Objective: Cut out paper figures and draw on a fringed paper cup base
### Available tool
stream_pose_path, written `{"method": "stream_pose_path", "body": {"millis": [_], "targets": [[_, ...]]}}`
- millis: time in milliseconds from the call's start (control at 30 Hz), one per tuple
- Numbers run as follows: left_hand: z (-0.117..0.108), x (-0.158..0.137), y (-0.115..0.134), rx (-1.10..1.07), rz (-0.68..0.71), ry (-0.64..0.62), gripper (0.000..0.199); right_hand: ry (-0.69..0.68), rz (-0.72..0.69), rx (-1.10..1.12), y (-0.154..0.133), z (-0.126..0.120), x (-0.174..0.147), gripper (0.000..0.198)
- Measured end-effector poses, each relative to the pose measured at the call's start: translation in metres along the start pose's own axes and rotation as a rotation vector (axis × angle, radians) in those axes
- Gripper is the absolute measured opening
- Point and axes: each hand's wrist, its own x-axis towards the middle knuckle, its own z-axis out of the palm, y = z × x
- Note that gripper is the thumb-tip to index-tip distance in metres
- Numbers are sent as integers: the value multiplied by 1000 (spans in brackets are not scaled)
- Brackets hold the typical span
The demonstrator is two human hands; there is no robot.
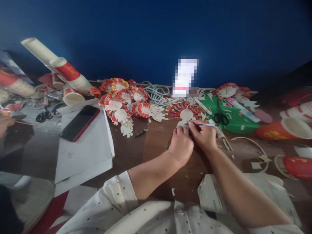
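Note:
In the head view a paper-cup lion figure (187, 114) lies flat on the table, its round white face ringed by red strips and its pale body below. My left hand (181, 143) is closed over the lower part of that body, fingers curled and pressing on it. A pen (206, 124) is pinched in my right hand (204, 136), its tip pointing left at the figure's body. The fingertips of both hands are close together and partly hide the body. Several similar lion figures (117, 105) are piled to the left.
A phone (80, 123) lies on white paper sheets (83, 156) at left. Black scissors (220, 117) rest on a green sheet (243, 125) at right. Paper cups (270, 130) stand or lie on both sides. A lit, blurred screen (185, 76) leans on the blue wall. Another person's hand (6, 125) is far left.

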Motion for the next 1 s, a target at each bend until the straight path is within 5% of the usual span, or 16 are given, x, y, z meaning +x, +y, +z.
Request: {"method": "stream_pose_path", "body": {"millis": [1000], "targets": [[-1,0,-1,-8,9,1,47,-5,14,-23,1,0,1,35]]}}
